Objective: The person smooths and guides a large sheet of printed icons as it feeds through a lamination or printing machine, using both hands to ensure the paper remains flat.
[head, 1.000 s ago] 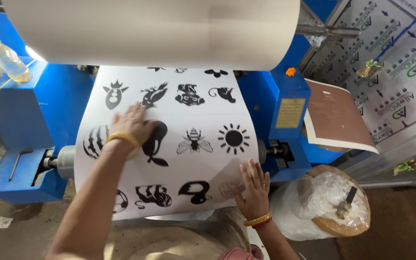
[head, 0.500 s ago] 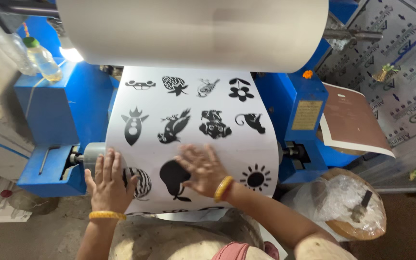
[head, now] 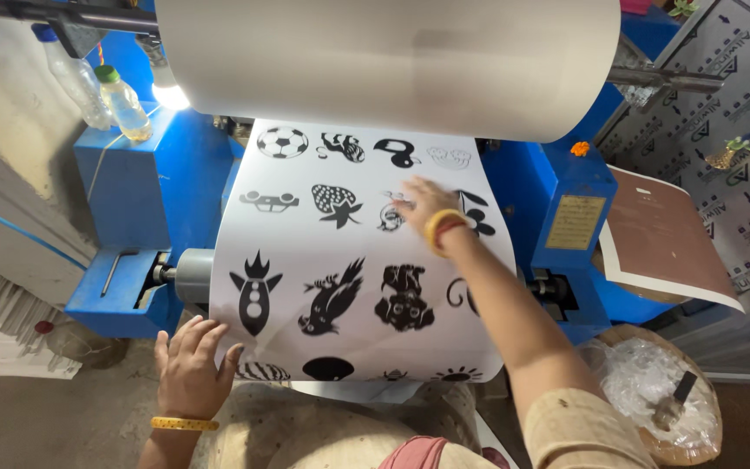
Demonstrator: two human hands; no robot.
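Nearest the camera, the left hand (head: 191, 369) lies flat with fingers spread on the lower left edge of the printed sheet (head: 358, 260), holding nothing. The sheet hangs from the big white paper roll (head: 384, 61) down over a grey roller (head: 193, 276) and carries about sixteen black silhouette figures in four rows, the lowest row partly cut off by the sheet's bottom edge. Higher up, the right hand (head: 423, 204) presses open-palmed on the sheet near its right edge, fingers extended and pointing left, gripping nothing. Both wrists wear one yellow bangle each. At the right, a round basket (head: 696, 417) holds crumpled clear plastic and a dark tool. Farthest, two plastic bottles (head: 101, 91) stand on the blue machine frame (head: 145, 200) at upper left; one holds yellowish liquid.
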